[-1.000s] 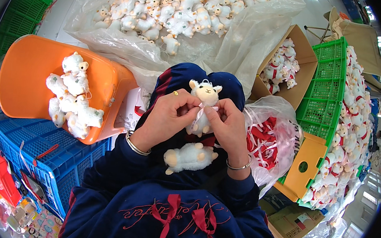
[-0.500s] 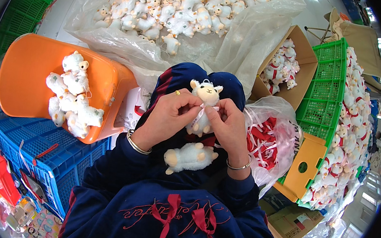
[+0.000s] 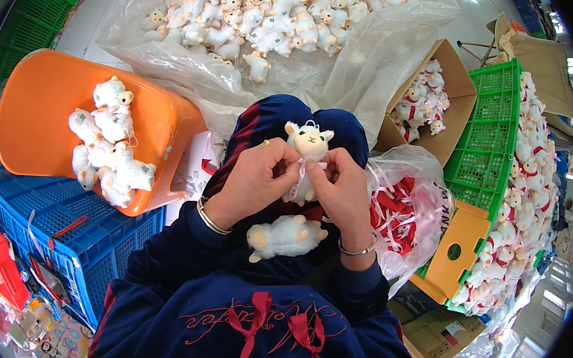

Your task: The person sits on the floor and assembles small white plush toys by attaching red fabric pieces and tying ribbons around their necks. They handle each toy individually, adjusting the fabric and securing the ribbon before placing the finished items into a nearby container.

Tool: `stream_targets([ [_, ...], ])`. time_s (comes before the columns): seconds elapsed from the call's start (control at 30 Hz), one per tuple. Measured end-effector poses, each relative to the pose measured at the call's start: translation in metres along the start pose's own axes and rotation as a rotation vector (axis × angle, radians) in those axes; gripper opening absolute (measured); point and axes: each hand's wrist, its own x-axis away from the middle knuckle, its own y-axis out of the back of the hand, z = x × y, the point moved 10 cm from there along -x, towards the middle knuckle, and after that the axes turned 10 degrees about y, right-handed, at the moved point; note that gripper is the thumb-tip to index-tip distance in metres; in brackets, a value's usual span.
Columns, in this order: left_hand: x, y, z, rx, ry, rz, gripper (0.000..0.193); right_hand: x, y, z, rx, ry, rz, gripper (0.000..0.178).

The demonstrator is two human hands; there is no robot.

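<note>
A white plush sheep point(image 3: 309, 139) with a cream face and a loop on its head rests upright between my knees, facing me. A narrow pale ribbon point(image 3: 303, 169) crosses its neck and hangs down its front. My left hand point(image 3: 256, 179) pinches the ribbon at the neck's left side. On the other side, my right hand point(image 3: 343, 191) is closed on the ribbon too, its fingertips partly hidden by the hand. Nearer to me, a second plush sheep point(image 3: 285, 237) lies on its side in my lap.
Several plush sheep lie on an orange stool point(image 3: 32, 115) at left, beside a blue crate point(image 3: 49, 212). Ahead, a plastic sheet point(image 3: 377, 62) bears a heap of them. At right stand a carton point(image 3: 460, 93), a bag of red and white ribbons point(image 3: 399, 216) and a green crate point(image 3: 483, 124).
My fingers have drawn a little apart at the sheep's neck, and the ribbon now shows more between them. My left hand has shifted slightly left. The second sheep has stayed put.
</note>
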Motion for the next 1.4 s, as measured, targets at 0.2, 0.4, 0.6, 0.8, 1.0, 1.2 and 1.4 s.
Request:
stream_targets([
  [0.2,0.002,-0.001,0.004,-0.025,0.025,-0.015,0.007,-0.002,-0.001,0.003,0.018,0.032,-0.005,0.029],
  [0.4,-0.002,0.003,-0.011,-0.08,-0.018,-0.022,0.013,-0.003,-0.001,-0.001,-0.003,0.02,-0.005,0.029],
  [0.6,0.002,0.004,-0.034,-0.274,-0.223,-0.037,0.018,-0.002,-0.001,-0.001,-0.02,0.023,-0.004,0.029],
  [0.8,0.002,0.003,-0.037,-0.284,-0.26,-0.019,0.015,-0.002,-0.001,0.0,-0.022,0.037,-0.004,0.03],
  [1.0,0.002,0.0,-0.027,-0.273,-0.211,-0.038,0.016,-0.002,-0.001,-0.002,-0.003,0.038,-0.003,0.03],
  [1.2,0.0,0.0,-0.044,-0.388,-0.243,-0.02,0.012,-0.003,-0.002,-0.001,0.004,0.049,-0.002,0.03],
  [1.4,0.0,-0.001,-0.041,-0.418,-0.28,-0.018,0.011,-0.003,-0.002,-0.003,-0.002,0.057,-0.005,0.029],
])
